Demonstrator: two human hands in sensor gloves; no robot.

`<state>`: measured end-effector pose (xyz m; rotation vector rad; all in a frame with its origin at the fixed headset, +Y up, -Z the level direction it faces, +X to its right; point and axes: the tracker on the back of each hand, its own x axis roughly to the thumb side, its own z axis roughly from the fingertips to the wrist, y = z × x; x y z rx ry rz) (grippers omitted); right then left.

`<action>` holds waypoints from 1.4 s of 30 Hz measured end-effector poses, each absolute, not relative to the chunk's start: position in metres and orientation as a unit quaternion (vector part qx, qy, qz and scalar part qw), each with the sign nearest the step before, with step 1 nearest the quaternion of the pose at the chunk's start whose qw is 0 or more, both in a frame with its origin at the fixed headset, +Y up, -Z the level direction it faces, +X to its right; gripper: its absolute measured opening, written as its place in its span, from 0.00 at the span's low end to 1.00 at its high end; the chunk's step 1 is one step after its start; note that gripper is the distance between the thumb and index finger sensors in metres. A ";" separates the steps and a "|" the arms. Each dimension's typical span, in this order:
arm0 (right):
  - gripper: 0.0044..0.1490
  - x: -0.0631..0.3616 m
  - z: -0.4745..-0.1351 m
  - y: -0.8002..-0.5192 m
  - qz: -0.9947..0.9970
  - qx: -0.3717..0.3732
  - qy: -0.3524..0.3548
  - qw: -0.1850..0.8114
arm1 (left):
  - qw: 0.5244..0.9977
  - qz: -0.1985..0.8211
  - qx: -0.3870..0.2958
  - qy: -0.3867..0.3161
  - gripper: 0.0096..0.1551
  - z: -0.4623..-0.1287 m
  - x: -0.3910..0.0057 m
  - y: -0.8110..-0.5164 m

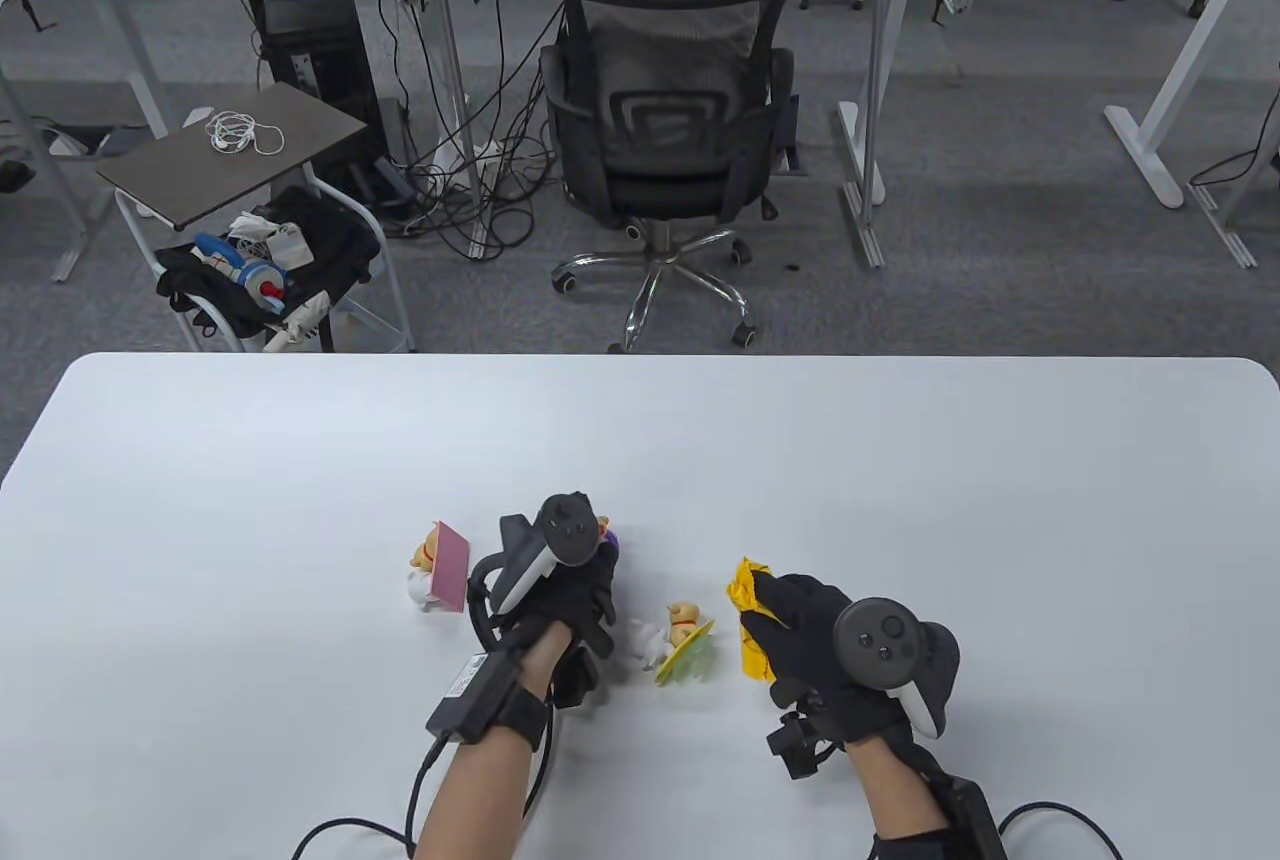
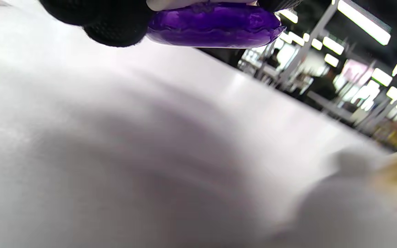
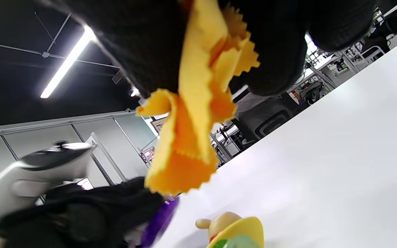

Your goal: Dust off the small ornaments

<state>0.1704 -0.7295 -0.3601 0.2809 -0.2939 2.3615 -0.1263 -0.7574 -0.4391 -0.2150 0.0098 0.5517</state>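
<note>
Table view: white table (image 1: 250, 500) with three small figurines in a row near its front edge. Middle landmark is the figurine with the purple base (image 1: 610, 536), gripped in the left hand (image 1: 560, 590). Left of it stands a bear figurine with a pink board (image 1: 443, 567); right of it lies a bear figurine on a yellow-green base (image 1: 683, 642). Further right, the right hand (image 1: 830, 645) clutches a bunched yellow cloth (image 1: 748, 610). Left wrist view: gloved fingers (image 2: 119, 27) curl round the purple base (image 2: 215, 26), held above the blurred tabletop. Right wrist view: yellow cloth (image 3: 191, 113) hangs from clenched fingers (image 3: 274, 48), above the bear's head (image 3: 221, 222) and beside the purple base (image 3: 159, 217).
</note>
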 end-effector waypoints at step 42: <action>0.31 0.099 -0.307 -0.707 0.871 0.309 -0.235 0.302 | 0.482 0.829 -0.265 -0.104 0.34 -0.351 -0.073 -0.806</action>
